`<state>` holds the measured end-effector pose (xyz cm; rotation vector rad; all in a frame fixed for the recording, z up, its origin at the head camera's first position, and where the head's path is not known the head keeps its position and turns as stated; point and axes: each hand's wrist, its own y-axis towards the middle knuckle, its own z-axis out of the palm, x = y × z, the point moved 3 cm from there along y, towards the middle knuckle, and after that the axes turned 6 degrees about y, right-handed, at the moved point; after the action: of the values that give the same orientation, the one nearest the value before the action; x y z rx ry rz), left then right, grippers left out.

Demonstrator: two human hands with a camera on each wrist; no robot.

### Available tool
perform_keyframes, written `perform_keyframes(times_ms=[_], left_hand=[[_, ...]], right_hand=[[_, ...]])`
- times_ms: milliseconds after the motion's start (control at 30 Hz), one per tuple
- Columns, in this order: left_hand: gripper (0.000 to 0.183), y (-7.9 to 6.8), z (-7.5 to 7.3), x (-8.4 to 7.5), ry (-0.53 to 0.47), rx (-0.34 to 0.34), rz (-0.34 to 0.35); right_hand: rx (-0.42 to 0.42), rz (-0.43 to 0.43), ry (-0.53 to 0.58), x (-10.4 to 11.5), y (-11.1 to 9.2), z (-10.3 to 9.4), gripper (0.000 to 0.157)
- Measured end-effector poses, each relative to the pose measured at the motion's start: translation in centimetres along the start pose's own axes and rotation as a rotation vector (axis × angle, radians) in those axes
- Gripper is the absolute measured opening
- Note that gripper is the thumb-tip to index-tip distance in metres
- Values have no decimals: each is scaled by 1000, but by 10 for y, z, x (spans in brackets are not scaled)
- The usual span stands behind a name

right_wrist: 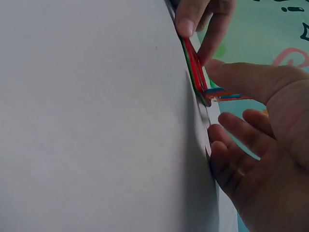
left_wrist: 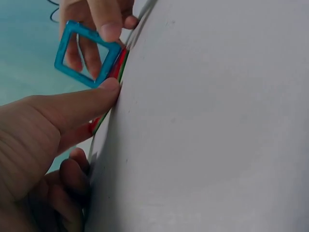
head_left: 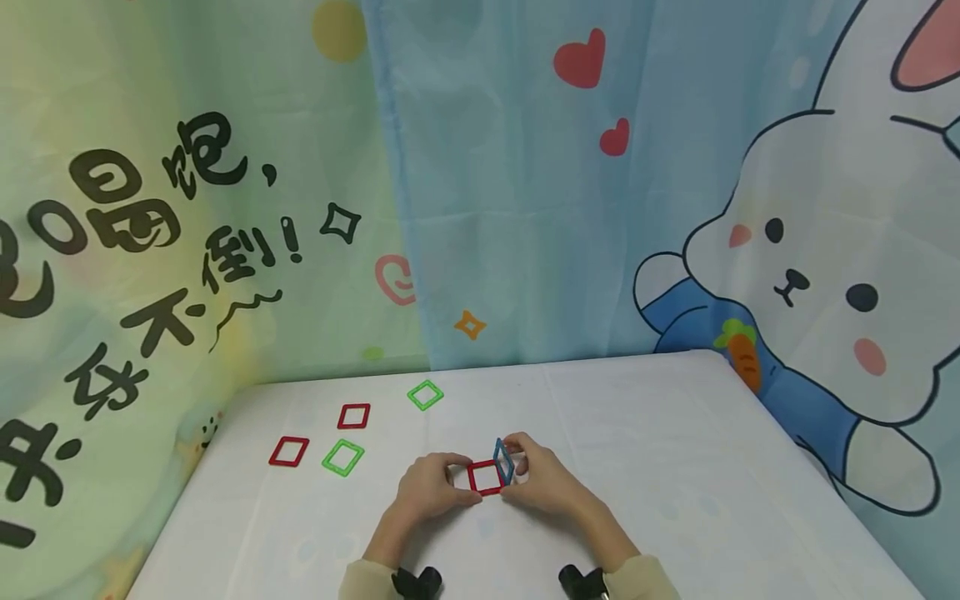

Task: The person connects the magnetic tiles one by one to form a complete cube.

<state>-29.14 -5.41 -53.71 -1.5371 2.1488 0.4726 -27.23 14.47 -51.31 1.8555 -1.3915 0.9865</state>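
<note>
Low at the white table, my left hand (head_left: 431,487) pinches a red square frame (head_left: 472,477) by its left side, thumb on the near edge. A blue square frame (left_wrist: 63,43) stands raised along the red one's right edge. My right hand (head_left: 547,483) holds the blue frame, with its thumb at the lower corner where the two frames meet and its other fingers behind and above. A thin green edge (right_wrist: 193,77) shows directly under the red frame in both wrist views.
To the left on the white table (head_left: 675,467) lie a red frame (head_left: 282,463), another red frame (head_left: 354,406) and a green frame (head_left: 353,446). Farther back is one more green frame (head_left: 417,388). A printed curtain (head_left: 510,250) hangs behind the table.
</note>
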Motion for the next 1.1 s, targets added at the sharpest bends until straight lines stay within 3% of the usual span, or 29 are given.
perform_keyframes(times_ms=[200, 300, 533, 867, 1100], left_hand=[[53, 4, -1, 4, -27, 30, 10], [52, 4, 0, 4, -36, 35, 14], [53, 3, 1, 4, -27, 25, 13], [53, 2, 0, 4, -28, 6, 28], [52, 1, 1, 4, -34, 3, 19]], right_hand=[[126, -47, -70, -1, 9, -6, 82], [179, -80, -94, 1, 12, -8, 80], [282, -108, -13, 11, 11, -9, 73], [208, -74, 46, 8, 12, -1, 76], [171, -69, 6, 6, 10, 0, 60]])
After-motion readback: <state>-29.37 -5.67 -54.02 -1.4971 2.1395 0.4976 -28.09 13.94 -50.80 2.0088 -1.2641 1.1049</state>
